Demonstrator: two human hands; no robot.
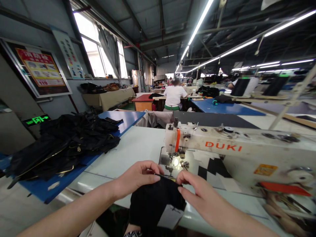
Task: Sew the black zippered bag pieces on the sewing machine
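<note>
My left hand (138,177) and my right hand (197,191) both pinch the top edge of a black fabric piece (154,200) at the front of the white sewing table (133,148). A white label (170,217) hangs on the fabric's lower part. The fabric edge lies just in front of the needle and presser foot (182,161) of a white sewing machine (237,148) marked DUKI. The fabric hangs down over the table's front edge toward my lap.
A heap of black garments (66,144) lies on a blue table (49,191) to the left. A person in a white shirt (174,97) sits with their back to me further ahead. More blue work tables (222,107) stand behind the machine.
</note>
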